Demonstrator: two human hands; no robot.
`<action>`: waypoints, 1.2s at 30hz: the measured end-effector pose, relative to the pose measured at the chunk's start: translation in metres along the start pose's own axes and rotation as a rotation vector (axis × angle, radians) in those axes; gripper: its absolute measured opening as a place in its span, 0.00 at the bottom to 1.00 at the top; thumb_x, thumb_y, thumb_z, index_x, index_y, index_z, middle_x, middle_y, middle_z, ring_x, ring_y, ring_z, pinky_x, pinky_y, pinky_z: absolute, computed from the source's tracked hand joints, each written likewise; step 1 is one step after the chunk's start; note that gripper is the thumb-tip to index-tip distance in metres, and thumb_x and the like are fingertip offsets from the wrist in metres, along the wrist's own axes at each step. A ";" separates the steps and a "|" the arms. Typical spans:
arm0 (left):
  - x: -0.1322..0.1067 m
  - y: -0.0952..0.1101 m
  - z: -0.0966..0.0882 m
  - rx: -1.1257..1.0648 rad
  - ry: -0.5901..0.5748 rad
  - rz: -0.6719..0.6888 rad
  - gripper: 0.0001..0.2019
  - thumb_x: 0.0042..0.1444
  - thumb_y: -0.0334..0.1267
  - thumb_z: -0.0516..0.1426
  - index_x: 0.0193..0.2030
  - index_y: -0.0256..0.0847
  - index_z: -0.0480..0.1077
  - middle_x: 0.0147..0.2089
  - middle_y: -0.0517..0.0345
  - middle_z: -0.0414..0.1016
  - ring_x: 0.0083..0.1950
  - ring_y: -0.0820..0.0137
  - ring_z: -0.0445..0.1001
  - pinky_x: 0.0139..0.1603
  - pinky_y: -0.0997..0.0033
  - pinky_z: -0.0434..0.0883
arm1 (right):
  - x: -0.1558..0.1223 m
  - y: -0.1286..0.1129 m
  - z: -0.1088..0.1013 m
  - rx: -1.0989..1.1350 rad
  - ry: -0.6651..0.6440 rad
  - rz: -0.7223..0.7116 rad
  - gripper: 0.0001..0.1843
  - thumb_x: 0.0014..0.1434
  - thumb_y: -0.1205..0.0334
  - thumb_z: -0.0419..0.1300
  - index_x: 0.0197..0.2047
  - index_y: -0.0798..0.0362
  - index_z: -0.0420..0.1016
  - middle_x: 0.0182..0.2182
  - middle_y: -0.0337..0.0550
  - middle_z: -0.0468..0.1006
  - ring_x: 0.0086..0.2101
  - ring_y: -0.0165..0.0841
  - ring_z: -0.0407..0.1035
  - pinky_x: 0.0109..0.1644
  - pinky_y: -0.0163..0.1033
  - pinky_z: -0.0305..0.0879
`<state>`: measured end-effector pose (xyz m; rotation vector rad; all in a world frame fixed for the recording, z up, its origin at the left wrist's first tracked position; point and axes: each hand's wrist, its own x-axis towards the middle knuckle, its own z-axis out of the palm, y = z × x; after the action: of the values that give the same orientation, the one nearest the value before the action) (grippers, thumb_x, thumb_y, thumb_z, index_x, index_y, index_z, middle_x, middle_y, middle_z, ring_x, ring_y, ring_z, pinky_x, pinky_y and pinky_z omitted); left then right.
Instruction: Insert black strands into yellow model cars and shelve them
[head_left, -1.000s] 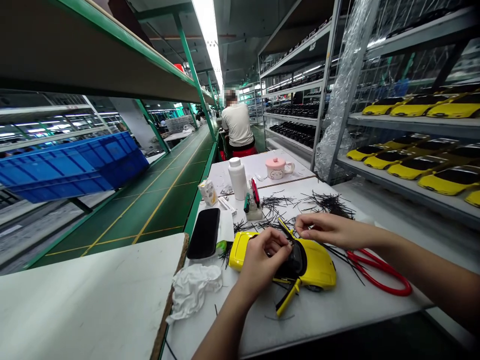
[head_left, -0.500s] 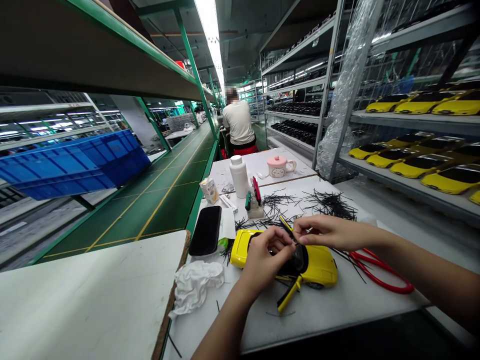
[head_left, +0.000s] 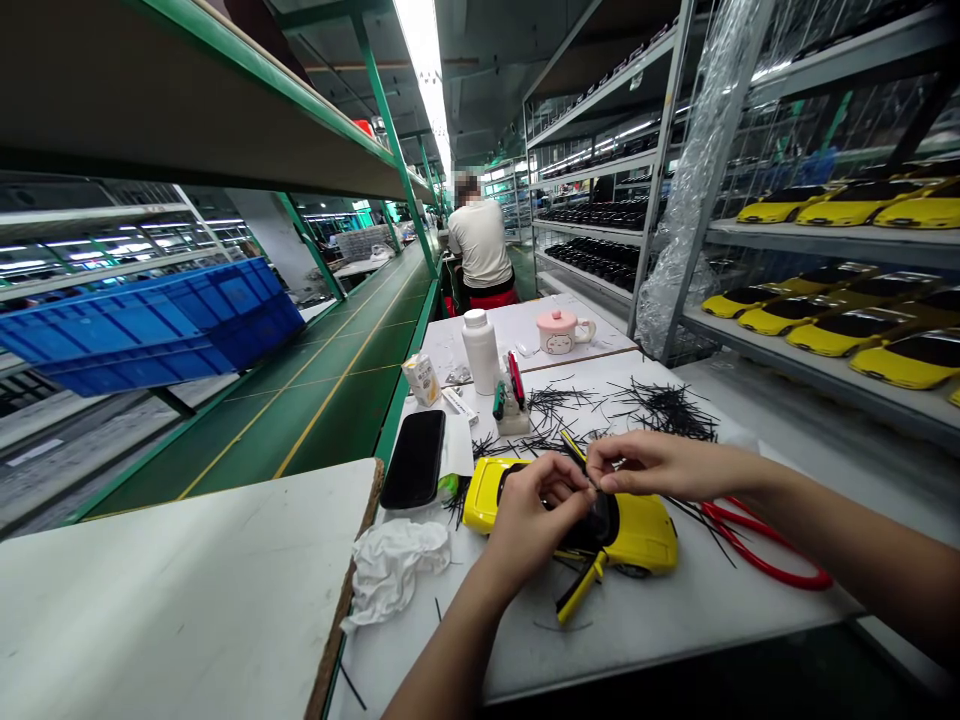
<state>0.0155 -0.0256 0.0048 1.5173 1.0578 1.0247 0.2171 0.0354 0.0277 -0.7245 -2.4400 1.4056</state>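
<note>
Head view: left hand [head_left: 536, 515] clasps yellow model car [head_left: 637, 530], likely steadying it; right hand [head_left: 645, 465] pinches thin dark piece [head_left: 594, 484] over cabin; black strips [head_left: 664, 405] at 12 o'clock, within reach.

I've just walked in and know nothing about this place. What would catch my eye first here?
The bright yellow toy car on the white worktable, its door swung open, with the left hand and right hand meeting fingertip to fingertip over its dark cabin. Around it lie scattered thin black strips, and the grey metal shelves on the right carry rows of matching yellow car bodies.
</note>
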 end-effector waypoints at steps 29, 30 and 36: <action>0.001 -0.008 0.000 -0.266 0.011 -0.037 0.12 0.49 0.36 0.65 0.34 0.37 0.66 0.34 0.59 0.72 0.36 0.75 0.72 0.39 0.76 0.67 | -0.004 0.000 0.051 -0.698 0.602 -0.307 0.08 0.66 0.66 0.49 0.37 0.53 0.68 0.31 0.46 0.74 0.32 0.35 0.68 0.35 0.39 0.63; 0.001 -0.008 0.000 -0.301 0.007 -0.040 0.12 0.48 0.36 0.66 0.34 0.37 0.66 0.35 0.58 0.73 0.37 0.74 0.72 0.41 0.75 0.68 | -0.005 0.000 0.050 -0.699 0.602 -0.320 0.08 0.66 0.66 0.49 0.38 0.53 0.68 0.31 0.46 0.74 0.33 0.35 0.68 0.35 0.39 0.63; 0.002 -0.006 -0.001 -0.416 0.017 -0.076 0.15 0.47 0.36 0.67 0.32 0.38 0.64 0.35 0.57 0.75 0.36 0.75 0.73 0.43 0.75 0.69 | -0.006 0.002 0.049 -0.707 0.590 -0.370 0.09 0.66 0.68 0.49 0.39 0.52 0.70 0.35 0.48 0.76 0.35 0.35 0.69 0.37 0.38 0.64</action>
<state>0.0141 -0.0230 -0.0011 1.1252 0.8418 1.1247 0.2019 -0.0035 0.0016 -0.6378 -2.3599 0.1269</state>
